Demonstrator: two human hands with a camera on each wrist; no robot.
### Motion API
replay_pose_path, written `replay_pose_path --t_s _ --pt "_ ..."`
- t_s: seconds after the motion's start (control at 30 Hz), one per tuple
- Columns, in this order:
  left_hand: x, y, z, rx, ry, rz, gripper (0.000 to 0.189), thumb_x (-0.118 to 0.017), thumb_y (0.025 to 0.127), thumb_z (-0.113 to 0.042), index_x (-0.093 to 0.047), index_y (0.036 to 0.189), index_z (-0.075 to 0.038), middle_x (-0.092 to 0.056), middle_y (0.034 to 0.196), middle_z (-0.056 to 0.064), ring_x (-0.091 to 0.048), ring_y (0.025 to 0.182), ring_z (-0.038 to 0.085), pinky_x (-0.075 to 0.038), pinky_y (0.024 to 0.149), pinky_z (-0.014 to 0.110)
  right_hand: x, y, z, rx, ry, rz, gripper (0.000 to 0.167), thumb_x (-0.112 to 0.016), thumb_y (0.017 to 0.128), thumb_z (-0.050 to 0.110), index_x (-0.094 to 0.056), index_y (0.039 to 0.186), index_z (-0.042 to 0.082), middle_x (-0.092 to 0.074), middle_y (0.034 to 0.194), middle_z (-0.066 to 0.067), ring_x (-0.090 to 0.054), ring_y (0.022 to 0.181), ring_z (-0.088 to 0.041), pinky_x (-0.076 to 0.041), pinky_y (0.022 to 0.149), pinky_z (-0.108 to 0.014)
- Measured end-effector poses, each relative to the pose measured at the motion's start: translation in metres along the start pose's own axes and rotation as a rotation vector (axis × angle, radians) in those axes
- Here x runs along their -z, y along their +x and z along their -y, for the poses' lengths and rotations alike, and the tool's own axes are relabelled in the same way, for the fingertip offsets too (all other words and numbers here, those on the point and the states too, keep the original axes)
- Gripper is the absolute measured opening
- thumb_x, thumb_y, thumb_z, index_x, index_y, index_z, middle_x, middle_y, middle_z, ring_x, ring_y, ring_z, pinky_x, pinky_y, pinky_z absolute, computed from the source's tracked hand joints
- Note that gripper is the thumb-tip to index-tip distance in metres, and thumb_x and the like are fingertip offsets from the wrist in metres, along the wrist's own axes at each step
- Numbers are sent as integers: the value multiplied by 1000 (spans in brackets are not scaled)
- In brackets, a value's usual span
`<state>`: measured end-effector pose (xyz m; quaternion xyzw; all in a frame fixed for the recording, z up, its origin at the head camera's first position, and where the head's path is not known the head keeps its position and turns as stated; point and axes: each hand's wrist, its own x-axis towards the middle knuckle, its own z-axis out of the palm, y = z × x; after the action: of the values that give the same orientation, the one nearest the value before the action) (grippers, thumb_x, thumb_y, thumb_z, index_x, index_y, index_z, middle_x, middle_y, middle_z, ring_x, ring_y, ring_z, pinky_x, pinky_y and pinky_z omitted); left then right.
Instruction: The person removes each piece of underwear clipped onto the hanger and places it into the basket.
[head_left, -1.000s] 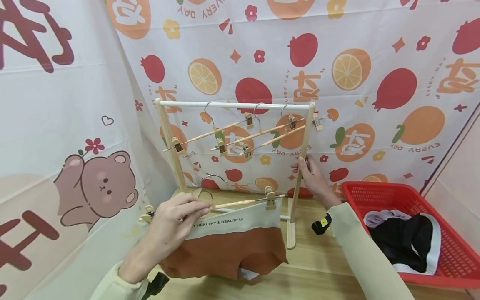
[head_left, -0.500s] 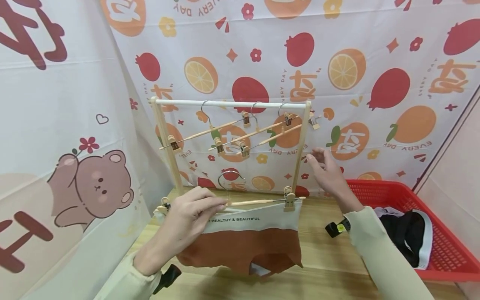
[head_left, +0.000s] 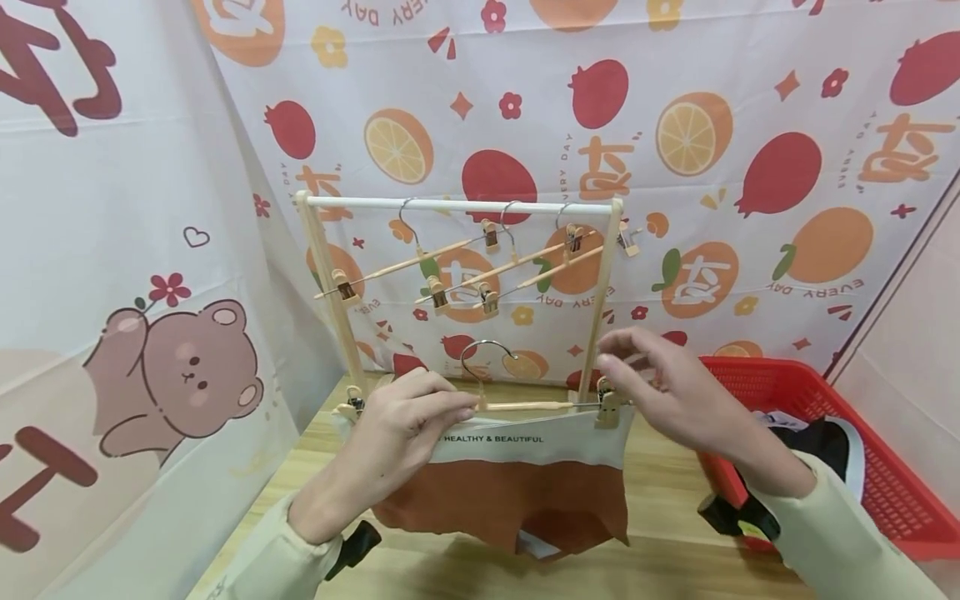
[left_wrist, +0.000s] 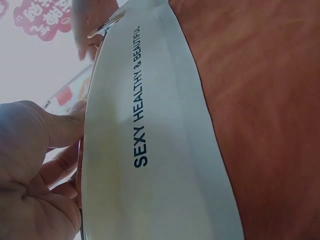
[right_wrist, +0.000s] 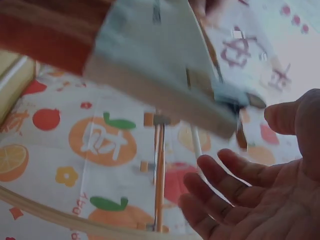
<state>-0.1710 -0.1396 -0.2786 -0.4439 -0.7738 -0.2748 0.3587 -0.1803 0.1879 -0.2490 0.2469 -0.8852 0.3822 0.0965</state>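
Note:
In the head view my left hand (head_left: 408, 425) pinches the wooden bar of a clip hanger (head_left: 525, 406) at its middle, just below the metal hook. Clipped to that hanger are rust-brown underpants (head_left: 487, 500) with a pale waistband printed with lettering, which fills much of the left wrist view (left_wrist: 150, 120). My right hand (head_left: 675, 392) is near the hanger's right-hand clip (head_left: 607, 404). In the right wrist view its fingers are spread loosely, apart from the clip and holding nothing.
Behind stands a small wooden rack (head_left: 600, 308) with a white rail (head_left: 450, 203); several clip hangers hang from it, bearing no garments. A red basket (head_left: 900, 492) at the right holds black and pale clothing (head_left: 813, 442). Fruit-patterned cloth covers the back.
My right hand has let go of the rack's right post and come down toward the hanger's right clip. My left hand has carried the hanger and underpants to the right.

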Motion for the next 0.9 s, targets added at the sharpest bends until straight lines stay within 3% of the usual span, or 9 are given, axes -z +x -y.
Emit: replay_pose_path --t_s 0.23,0.57,0.73,0.9 --pt "-1 2 -1 -10 -6 -14 17 -81 83 -4 -80 98 -12 -70 87 -6 -59 78 5 -40 69 12 -7 -22 12 3 -71 4 24 -69 97 36 -66 117 23 -68 98 10 -61 87 -13 -54 71 -24" --pt "-6 3 -2 9 -34 3 17 -80 84 -4 -80 98 -12 -71 88 -7 -58 78 4 -40 68 9 -9 -34 6 103 -110 -130 14 -78 91 23 -71 102 27 -65 85 15 -58 77 -6 -51 67 -21" --pt "-7 3 -3 27 -51 26 17 -79 84 -4 -80 99 -12 -71 90 -7 -59 81 4 -42 70 8 -7 -37 4 115 -90 -140 15 -79 90 24 -72 101 30 -67 88 16 -57 77 -7 -47 62 -22" --pt "-9 3 -3 -3 -67 13 18 -80 83 -2 -80 99 -11 -71 90 -5 -60 83 6 -43 72 9 -4 -39 4 95 -61 -110 14 -79 89 24 -72 100 30 -69 92 15 -57 79 -8 -47 61 -22"
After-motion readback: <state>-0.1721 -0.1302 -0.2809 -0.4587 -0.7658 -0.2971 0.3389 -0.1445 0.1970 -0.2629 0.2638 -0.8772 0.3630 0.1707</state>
